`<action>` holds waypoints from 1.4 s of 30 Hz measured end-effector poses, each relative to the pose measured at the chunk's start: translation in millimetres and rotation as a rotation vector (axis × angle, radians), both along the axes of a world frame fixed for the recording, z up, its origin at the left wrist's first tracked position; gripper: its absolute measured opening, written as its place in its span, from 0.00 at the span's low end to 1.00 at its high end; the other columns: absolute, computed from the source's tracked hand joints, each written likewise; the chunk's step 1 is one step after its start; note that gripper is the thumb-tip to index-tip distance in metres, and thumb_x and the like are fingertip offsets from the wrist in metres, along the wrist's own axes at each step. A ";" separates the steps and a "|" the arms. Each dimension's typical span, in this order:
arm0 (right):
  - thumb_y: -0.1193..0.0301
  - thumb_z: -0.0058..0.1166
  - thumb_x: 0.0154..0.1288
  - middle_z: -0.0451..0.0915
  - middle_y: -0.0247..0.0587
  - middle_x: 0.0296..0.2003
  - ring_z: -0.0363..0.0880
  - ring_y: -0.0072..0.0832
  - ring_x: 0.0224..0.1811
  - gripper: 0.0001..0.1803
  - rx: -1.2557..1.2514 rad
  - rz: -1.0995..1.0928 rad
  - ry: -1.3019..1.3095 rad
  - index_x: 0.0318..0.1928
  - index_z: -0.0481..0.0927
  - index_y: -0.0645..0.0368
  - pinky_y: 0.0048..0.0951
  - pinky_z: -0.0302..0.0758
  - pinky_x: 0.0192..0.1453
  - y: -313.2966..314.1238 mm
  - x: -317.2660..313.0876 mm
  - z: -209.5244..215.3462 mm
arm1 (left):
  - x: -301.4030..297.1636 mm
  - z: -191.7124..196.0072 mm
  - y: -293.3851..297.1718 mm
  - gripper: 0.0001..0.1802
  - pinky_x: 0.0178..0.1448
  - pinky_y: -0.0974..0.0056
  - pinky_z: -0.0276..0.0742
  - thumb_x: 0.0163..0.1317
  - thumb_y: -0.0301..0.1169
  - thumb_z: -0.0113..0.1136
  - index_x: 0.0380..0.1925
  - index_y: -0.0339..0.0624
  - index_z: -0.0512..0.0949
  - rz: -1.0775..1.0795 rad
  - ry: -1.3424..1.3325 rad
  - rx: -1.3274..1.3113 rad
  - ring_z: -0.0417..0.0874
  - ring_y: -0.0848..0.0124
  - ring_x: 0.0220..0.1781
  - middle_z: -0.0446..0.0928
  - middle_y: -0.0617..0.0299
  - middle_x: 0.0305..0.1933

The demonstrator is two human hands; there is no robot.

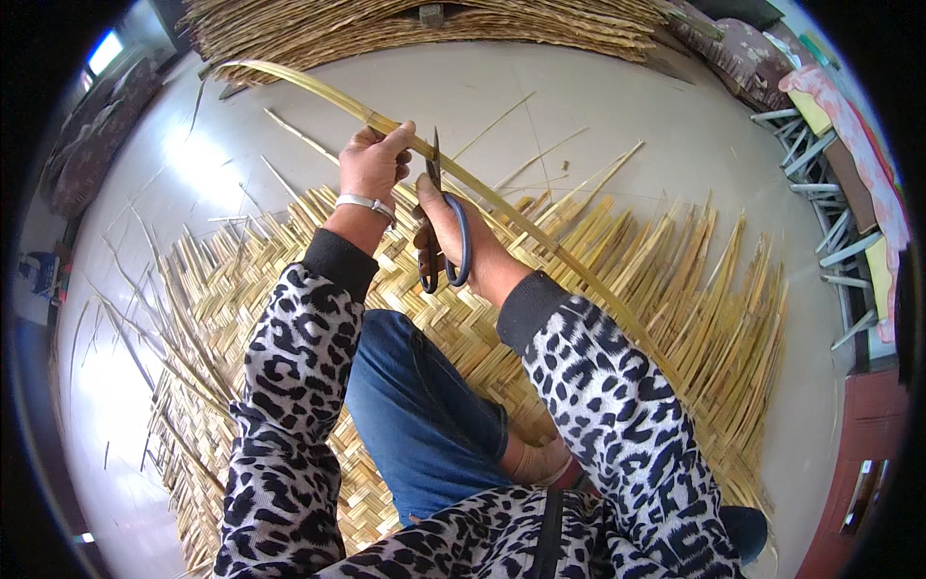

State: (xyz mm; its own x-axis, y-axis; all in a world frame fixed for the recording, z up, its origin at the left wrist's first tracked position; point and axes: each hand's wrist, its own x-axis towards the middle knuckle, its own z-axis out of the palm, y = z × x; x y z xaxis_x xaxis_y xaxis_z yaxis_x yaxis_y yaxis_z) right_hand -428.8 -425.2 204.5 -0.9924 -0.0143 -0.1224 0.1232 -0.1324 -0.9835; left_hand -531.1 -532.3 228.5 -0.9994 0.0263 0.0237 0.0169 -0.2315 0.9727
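Note:
My left hand (372, 174) is closed on a long, pale yellow split-cane strip (502, 205), pinching it between thumb and fingers. The strip bends from the far left, past both hands, down toward the lower right. In my right hand (453, 232) is a pair of scissors (459, 241) with dark loop handles. Their blades point away from me and meet the strip just right of my left hand; whether they are apart is hard to make out. Under my arms and leg spreads a woven cane mat (463, 333) with loose, uneven strip ends.
A large stack of cane strips or mats (415, 34) lies along the far side. Folded metal-legged stools or tables (820, 207) stand at the right, under pink cloth. Thin loose strips (492, 125) are scattered on the pale floor (656, 125). A reddish-brown cabinet (863, 434) is at lower right.

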 end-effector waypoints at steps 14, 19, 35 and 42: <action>0.54 0.52 0.66 0.76 0.52 0.17 0.79 0.47 0.23 0.25 0.618 -0.143 0.171 0.24 0.75 0.65 0.40 0.74 0.31 23.7 72.7 -43.2 | 42.8 -70.1 2.5 0.06 0.23 0.72 0.71 0.62 0.27 0.63 0.30 0.40 0.75 -0.035 -0.270 0.376 0.74 0.74 0.22 0.74 0.64 0.24; 0.57 0.56 0.61 0.78 0.56 0.25 0.80 0.53 0.32 0.18 1.302 0.153 -0.036 0.37 0.75 0.62 0.50 0.75 0.36 83.0 157.1 -110.8 | 127.0 -147.6 63.2 0.07 0.20 0.69 0.65 0.64 0.28 0.61 0.29 0.39 0.75 -0.004 -0.553 0.295 0.70 0.72 0.18 0.72 0.64 0.20; 0.69 0.56 0.64 0.76 0.55 0.50 0.74 0.49 0.53 0.20 1.322 -0.196 -0.483 0.54 0.74 0.66 0.45 0.72 0.59 334.2 308.3 -149.3 | 226.5 -189.7 178.1 0.22 0.43 0.60 0.79 0.71 0.46 0.49 0.48 0.36 0.72 -0.896 -0.883 -0.142 0.81 0.62 0.41 0.78 0.54 0.43; 0.66 0.57 0.63 0.78 0.51 0.44 0.76 0.48 0.49 0.14 1.332 -0.082 -0.398 0.45 0.79 0.62 0.47 0.74 0.55 350.5 310.2 -157.9 | 198.3 -193.6 264.3 0.13 0.50 0.56 0.80 0.72 0.35 0.46 0.51 0.40 0.69 -0.887 -0.807 -0.130 0.82 0.58 0.51 0.77 0.52 0.50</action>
